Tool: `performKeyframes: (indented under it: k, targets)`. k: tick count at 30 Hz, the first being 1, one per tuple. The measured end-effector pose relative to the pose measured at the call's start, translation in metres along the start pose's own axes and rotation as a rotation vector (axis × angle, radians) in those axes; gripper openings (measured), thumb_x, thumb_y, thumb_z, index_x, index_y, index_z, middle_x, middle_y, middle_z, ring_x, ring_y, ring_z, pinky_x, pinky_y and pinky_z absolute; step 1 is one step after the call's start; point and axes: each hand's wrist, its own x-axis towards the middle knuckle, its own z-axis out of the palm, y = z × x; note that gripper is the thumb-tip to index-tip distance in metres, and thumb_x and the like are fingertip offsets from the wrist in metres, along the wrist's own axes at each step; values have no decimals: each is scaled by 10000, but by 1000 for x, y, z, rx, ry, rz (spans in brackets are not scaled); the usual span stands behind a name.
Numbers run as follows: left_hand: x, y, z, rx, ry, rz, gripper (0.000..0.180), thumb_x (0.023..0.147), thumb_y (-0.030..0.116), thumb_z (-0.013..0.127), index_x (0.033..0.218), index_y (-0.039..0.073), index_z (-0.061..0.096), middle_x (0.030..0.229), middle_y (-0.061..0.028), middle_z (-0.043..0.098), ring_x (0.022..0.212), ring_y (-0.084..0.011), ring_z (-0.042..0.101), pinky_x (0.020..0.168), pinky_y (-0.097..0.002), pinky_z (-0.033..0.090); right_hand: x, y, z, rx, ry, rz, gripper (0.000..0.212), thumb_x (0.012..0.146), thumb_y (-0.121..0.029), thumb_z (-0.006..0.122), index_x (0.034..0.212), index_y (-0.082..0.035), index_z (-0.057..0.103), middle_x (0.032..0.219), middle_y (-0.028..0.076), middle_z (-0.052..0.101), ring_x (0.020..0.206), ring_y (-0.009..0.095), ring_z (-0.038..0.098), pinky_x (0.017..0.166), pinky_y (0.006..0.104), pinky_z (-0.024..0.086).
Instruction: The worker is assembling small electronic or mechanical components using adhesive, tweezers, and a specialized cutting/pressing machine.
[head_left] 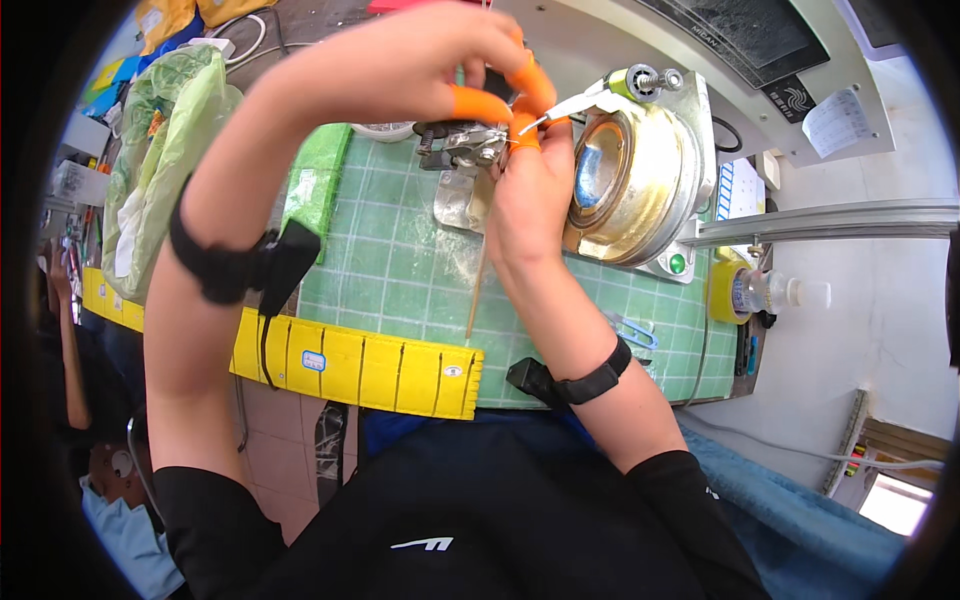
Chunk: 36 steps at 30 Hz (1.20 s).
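Observation:
My left hand (450,62) reaches over from the upper left, with orange finger covers on its bent fingers. Its covered tips meet the fingertips of my right hand (532,200), which wears an orange cover too. The fingers of both hands are closed; anything between them is too small or hidden to make out. Just left of the right fingertips is a small metal clamp-like fixture (472,146) on a metal base. A thin white pointed nozzle (562,107) angles down at the fingertips. Right of my right hand stands a round brass-coloured machine part (645,180) with a ring-shaped face.
A green gridded mat (380,250) covers the bench. Along the near edge lies a yellow segmented strip (375,370). A pale green plastic bag (165,170) sits at left, a yellow tape roll (722,292) beside a clear bottle (775,292) at right. A thin stick (477,290) lies mid-mat.

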Motion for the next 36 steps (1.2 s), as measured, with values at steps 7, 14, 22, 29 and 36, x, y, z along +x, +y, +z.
performKeyframes:
  k: [7,14,22,29,36]
  targets:
    - [-23,12,23,310,469,158,172,851,83,758,1018,43,747,984,-71,588,821,-196,603,687,-334,494,-50,-20,-8,-45,-86,180,152,1085,-206,547,1172,-101,481,944,-18,485,751,52,445,616,236,394]
    - [-101,103,127,198,380,52,238,702,24,758,934,-13,726,934,-68,670,684,-221,632,580,-345,458,-116,-72,-74,-1012,-714,-169,292,917,38,617,1190,-26,536,1091,132,526,954,276,639,791,374,522]
    - [-93,94,174,-405,718,-255,187,858,-35,760,1031,34,769,1092,-121,738,857,-235,725,693,-296,600,-107,-46,-93,-1252,-766,-348,193,864,-19,646,1050,2,598,1118,198,569,1024,398,602,878,465,517]
    - [-112,75,173,-213,846,-183,155,864,-18,756,1012,29,763,1110,-125,734,913,-254,733,769,-338,610,-95,-43,-70,-1129,-566,-424,281,886,-39,685,1157,-3,622,1102,205,611,1009,412,623,877,470,527]
    - [-98,66,211,-350,919,-43,148,935,50,705,1081,27,691,1169,-124,693,1037,-304,704,834,-359,579,-93,-36,-88,-1174,-453,-474,271,1032,-179,498,1122,1,680,1274,253,658,1192,423,616,1016,521,485]
